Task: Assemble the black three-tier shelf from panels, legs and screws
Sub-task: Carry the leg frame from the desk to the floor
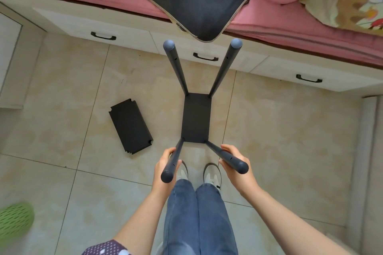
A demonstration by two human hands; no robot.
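shelf frame (pixel 196 119) steadied upright on floor | near legs gripped: left hand (pixel 163 164) curled round one, right hand (pixel 236 163) round other | spare panel (pixel 130 126) lying left of fingers, awaiting fitting

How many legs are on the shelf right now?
4. Two far legs point toward the bed; the left hand grips the near-left leg, the right hand the near-right leg.

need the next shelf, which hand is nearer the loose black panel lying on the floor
Left. The left hand grips a near leg just right of the loose panel; the right hand grips the other near leg, farther off.
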